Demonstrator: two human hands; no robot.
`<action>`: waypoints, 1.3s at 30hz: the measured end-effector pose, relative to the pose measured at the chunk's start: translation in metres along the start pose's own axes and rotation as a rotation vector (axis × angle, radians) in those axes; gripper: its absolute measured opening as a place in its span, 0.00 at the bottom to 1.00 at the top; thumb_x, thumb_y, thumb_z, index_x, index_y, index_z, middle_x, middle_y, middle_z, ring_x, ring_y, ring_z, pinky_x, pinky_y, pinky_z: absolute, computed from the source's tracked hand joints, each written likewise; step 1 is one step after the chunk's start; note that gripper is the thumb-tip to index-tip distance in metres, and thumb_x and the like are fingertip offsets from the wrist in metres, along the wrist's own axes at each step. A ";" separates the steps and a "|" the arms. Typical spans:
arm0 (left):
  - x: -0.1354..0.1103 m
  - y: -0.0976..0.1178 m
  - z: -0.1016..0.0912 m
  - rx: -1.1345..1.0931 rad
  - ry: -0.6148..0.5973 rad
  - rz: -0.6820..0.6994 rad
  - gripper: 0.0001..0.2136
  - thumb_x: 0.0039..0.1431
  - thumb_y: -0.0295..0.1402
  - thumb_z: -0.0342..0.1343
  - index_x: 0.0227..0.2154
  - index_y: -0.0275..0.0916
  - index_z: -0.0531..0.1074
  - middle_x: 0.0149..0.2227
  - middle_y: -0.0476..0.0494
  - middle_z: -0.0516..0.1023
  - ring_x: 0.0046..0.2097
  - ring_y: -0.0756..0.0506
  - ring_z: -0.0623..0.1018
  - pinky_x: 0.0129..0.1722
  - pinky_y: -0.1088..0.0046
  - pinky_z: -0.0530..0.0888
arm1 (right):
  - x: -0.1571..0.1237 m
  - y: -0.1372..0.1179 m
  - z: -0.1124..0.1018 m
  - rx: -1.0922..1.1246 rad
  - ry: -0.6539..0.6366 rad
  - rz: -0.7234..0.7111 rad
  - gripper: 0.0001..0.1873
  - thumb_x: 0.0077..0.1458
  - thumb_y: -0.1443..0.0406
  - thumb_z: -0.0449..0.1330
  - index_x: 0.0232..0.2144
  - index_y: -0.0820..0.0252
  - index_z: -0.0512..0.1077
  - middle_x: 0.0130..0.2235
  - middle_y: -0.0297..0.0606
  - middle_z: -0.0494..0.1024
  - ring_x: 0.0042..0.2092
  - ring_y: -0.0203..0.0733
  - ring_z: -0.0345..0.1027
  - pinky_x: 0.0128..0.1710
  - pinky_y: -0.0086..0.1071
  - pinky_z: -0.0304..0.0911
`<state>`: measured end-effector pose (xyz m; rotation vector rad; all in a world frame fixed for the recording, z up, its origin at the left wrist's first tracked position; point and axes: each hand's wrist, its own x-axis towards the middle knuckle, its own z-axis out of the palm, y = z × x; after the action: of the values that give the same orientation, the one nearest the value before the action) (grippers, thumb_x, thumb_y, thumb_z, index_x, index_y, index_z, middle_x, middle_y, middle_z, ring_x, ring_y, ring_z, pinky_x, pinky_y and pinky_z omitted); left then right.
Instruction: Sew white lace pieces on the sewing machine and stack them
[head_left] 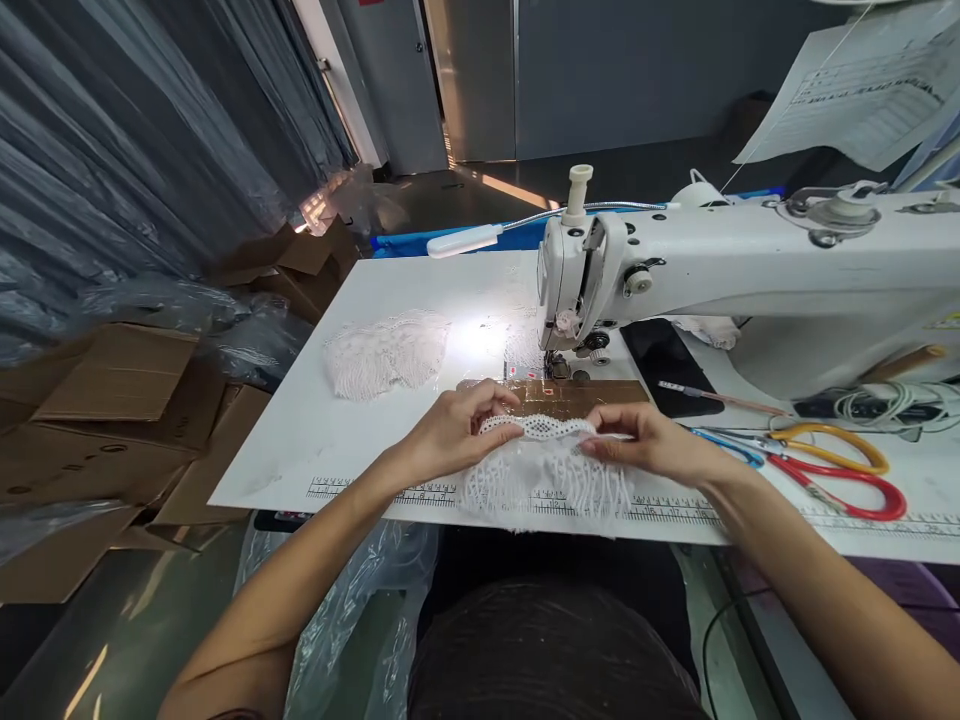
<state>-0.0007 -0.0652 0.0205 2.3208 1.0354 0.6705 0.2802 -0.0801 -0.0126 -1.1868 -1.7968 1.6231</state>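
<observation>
A strip of white fringed lace trim (551, 428) stretches between my two hands, in front of the sewing machine. My left hand (474, 425) pinches its left end between thumb and fingers. At the right end, my right hand (628, 436) grips the band the same way. The lace's fringe hangs down over the ruler markings at the table's front edge. Just behind the lace is the sewing machine's presser foot (556, 366), above a brown taped patch (600, 397). More fringed lace (388, 352) lies to the left on the table.
The white sewing machine (690, 260) fills the right side. Scissors with red handles (847, 488), a yellow-handled pair (847, 445) and a black phone-like slab (667, 365) lie right of my right hand. A lit lamp (465, 241) hangs over the table (300, 440). Cardboard boxes (112, 430) stand left.
</observation>
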 end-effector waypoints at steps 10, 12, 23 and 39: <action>0.044 -0.047 0.020 0.377 0.027 0.175 0.09 0.68 0.33 0.52 0.40 0.35 0.75 0.41 0.38 0.79 0.40 0.45 0.77 0.34 0.70 0.74 | 0.043 -0.004 -0.036 -0.604 0.419 0.113 0.13 0.52 0.58 0.61 0.37 0.59 0.75 0.26 0.35 0.73 0.28 0.39 0.65 0.28 0.32 0.57; 0.041 -0.047 0.028 0.252 -0.055 0.291 0.10 0.68 0.36 0.53 0.41 0.37 0.76 0.43 0.40 0.80 0.43 0.45 0.79 0.41 0.66 0.77 | 0.042 -0.001 -0.039 -0.588 0.394 0.080 0.15 0.53 0.56 0.61 0.39 0.59 0.76 0.28 0.36 0.76 0.29 0.40 0.67 0.29 0.33 0.59; 0.030 -0.034 0.027 0.024 0.047 0.058 0.16 0.68 0.43 0.52 0.45 0.35 0.76 0.43 0.37 0.81 0.41 0.44 0.81 0.37 0.64 0.79 | 0.035 -0.003 -0.025 -0.061 0.297 0.048 0.20 0.52 0.52 0.65 0.40 0.60 0.74 0.30 0.36 0.75 0.29 0.37 0.67 0.28 0.34 0.64; 0.025 -0.026 0.030 -0.240 -0.035 -0.339 0.21 0.60 0.33 0.58 0.55 0.37 0.66 0.28 0.53 0.73 0.27 0.51 0.75 0.32 0.72 0.76 | 0.046 0.011 -0.005 -0.913 0.305 -0.416 0.19 0.65 0.61 0.51 0.54 0.56 0.73 0.46 0.48 0.75 0.45 0.49 0.69 0.45 0.46 0.67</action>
<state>0.0183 -0.0382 -0.0127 1.8874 1.2223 0.5801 0.2625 -0.0407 -0.0317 -1.1768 -2.4166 0.3283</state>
